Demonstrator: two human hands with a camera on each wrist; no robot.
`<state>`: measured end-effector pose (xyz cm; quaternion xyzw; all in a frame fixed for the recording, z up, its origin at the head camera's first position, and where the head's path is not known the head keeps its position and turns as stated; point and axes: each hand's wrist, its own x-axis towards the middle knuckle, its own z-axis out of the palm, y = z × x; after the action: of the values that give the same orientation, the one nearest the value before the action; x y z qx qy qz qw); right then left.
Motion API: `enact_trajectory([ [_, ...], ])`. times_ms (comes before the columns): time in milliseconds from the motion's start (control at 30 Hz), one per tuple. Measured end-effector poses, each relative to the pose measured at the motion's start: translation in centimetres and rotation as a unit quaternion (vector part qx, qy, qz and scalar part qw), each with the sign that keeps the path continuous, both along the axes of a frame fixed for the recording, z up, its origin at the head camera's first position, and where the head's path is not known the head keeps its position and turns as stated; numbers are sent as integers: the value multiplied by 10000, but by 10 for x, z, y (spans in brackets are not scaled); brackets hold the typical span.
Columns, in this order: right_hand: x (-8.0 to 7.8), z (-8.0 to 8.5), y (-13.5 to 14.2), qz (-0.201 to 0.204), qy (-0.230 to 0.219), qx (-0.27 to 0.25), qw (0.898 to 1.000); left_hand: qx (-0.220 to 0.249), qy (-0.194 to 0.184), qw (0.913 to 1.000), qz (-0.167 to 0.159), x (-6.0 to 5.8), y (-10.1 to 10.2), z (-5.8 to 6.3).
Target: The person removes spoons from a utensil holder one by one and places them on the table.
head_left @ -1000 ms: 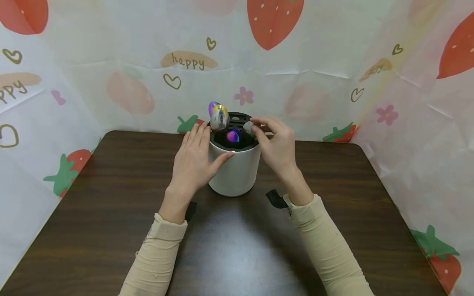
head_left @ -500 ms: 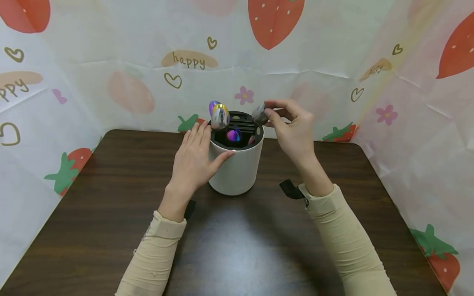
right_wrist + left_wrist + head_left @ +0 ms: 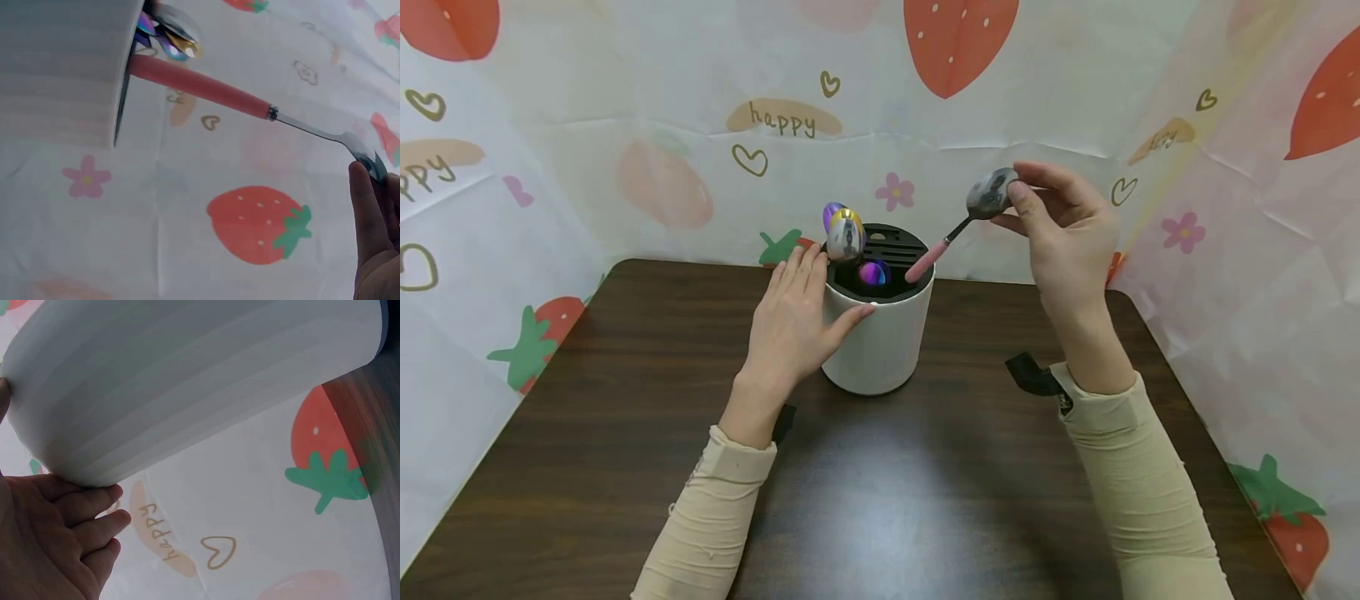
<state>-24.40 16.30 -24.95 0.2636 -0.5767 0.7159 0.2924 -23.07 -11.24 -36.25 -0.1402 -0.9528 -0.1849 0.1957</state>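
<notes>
My right hand (image 3: 1067,233) pinches the bowl of a spoon (image 3: 989,196) between thumb and fingers. Its pink handle (image 3: 206,90) slants down, the end close over the rim of a white round utensil holder (image 3: 880,350). My left hand (image 3: 790,325) lies against the holder's left side with straight fingers, thumb at the front rim. In the left wrist view, fingertips (image 3: 115,492) touch the ribbed white wall. Several spoons stand in the holder bowl-up: a silver one (image 3: 846,237) in front of gold and purple ones, and a purple-blue one (image 3: 873,273) lower in the black insert (image 3: 891,242).
The holder stands toward the back of a dark wood table (image 3: 865,500). Behind and beside the table hangs a white backdrop (image 3: 685,67) printed with strawberries, hearts and flowers. Black straps (image 3: 1033,375) hang at the wrists.
My right hand has moved up and to the right, drawing the pink-handled spoon up out of the holder. The left hand has stayed at the holder's side.
</notes>
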Motion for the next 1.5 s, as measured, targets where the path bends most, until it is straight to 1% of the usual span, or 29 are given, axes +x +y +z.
enact_trajectory([
  [33, 2, 2, 3, -52, 40, -42, 10000, 1, 8, 10000, 0, 0, 0, 0],
  [100, 7, 7, 8, -89, 0, -290, 9995, 8, -8, 10000, 0, 0, 0, 0],
  [200, 13, 10, 16, -293, 47, -381, 9988, 17, -17, 10000, -12, 0, 0, 0],
  [267, 16, 10, 21, -398, 62, -379, 9985, 29, -17, 10000, -19, 0, 0, 1],
  [367, 20, 6, 28, -542, 100, -191, 9983, 45, 16, 10000, -32, 0, 0, 1],
  [467, 19, -4, 34, -592, 98, 95, 9982, 33, 55, 10000, -29, 0, 0, 1],
  [633, 13, -29, 39, -443, -296, 393, 9978, 20, 37, 10000, -27, 0, 0, 1],
  [733, 7, -47, 40, -556, -602, 753, 9938, 20, 1, 10000, -26, 0, 0, 1],
  [867, -1, -72, 40, -787, -1182, 1399, 9799, 20, 22, 10000, -20, 0, 0, 1],
  [967, -7, -90, 40, -723, -1671, 1742, 9677, 12, 40, 10000, -20, 0, 0, 1],
  [1100, -15, -110, 39, -538, -2142, 2054, 9534, -12, -3, 10000, -16, 0, 0, 2],
  [1333, -33, -139, 35, -237, -2923, 2269, 9287, -62, -23, 10000, -10, 0, 0, 2],
  [1500, -45, -154, 34, 40, -3388, 2315, 9119, -49, 33, 10000, -22, 0, -1, 1],
])
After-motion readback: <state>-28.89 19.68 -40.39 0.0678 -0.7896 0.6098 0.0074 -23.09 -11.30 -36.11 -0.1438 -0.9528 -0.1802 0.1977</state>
